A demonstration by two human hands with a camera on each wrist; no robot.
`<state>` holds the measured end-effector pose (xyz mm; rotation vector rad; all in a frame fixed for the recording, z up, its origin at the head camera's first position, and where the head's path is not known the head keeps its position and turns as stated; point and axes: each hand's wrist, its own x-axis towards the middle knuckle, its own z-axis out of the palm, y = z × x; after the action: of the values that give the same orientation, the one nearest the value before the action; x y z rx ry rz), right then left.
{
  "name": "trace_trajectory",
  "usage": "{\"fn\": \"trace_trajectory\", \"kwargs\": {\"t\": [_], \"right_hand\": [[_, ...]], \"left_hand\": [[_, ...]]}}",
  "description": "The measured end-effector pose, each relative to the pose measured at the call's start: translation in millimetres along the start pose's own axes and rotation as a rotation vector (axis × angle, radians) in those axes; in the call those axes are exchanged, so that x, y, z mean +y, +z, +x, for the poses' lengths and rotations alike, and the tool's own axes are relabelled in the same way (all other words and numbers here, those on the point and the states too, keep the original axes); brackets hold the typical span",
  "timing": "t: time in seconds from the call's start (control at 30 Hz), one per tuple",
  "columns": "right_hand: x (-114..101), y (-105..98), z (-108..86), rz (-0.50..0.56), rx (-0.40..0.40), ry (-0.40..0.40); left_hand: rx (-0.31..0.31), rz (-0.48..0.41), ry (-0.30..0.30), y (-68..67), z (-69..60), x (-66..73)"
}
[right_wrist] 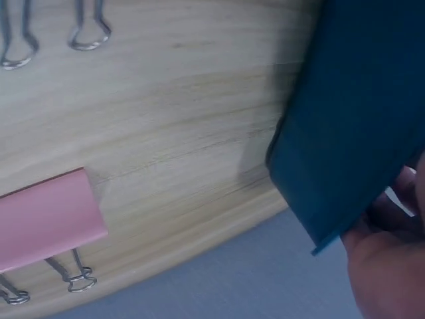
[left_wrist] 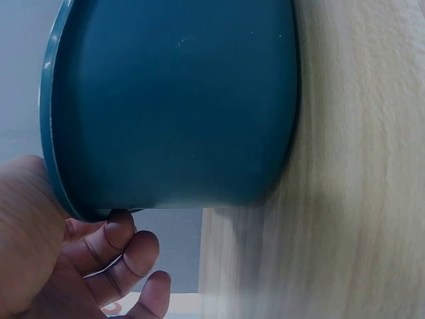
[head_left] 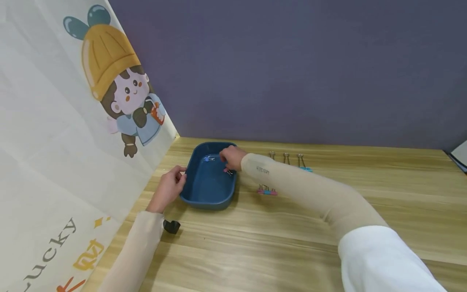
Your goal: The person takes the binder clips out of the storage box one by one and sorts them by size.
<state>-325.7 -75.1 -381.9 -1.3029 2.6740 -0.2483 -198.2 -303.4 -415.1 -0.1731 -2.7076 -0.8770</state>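
Note:
A dark blue plastic bin (head_left: 209, 201) stands on the wooden table near the left wall. My left hand (head_left: 170, 184) pinches its left rim; in the left wrist view the thumb side and index finger meet at the rim, and the other fingers curl loosely. My right hand (head_left: 232, 157) reaches over the right rim, fingers bent down inside. Close below those fingertips is a pink binder clip (head_left: 228, 171) in the bin; whether they hold anything is hidden. A blue binder clip (head_left: 208, 158) lies farther back on the bin floor.
Right of the bin, several binder clips stand in a back row, one a blue clip (head_left: 305, 169). A nearer group has pink and blue clips (head_left: 267, 192). A pink clip (right_wrist: 50, 219) shows large in the right wrist view. A purple panel (head_left: 292, 73) closes the back.

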Motion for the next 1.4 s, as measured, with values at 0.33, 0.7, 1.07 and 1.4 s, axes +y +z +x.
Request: {"fn": "trace_trajectory", "kwargs": {"t": [0.33, 0.7, 1.07, 1.4], "right_hand": [[-8, 4, 18.8, -0.103, -0.012, 0.197], [-11, 18, 32.5, -0.155, -0.046, 0.300], [-3, 15, 23.8, -0.092, 0.037, 0.150], [2, -16, -12.8, -0.032, 0.212, -0.045]], "left_hand": [[-0.017, -0.012, -0.016, -1.2, 0.2, -0.6], [-0.015, -0.015, -0.004, -0.9, 1.0, 3.5], [-0.024, -0.027, -0.020, 1.2, -0.3, 2.9], [-0.024, -0.005, -0.021, 0.4, 0.8, 1.2]]}}
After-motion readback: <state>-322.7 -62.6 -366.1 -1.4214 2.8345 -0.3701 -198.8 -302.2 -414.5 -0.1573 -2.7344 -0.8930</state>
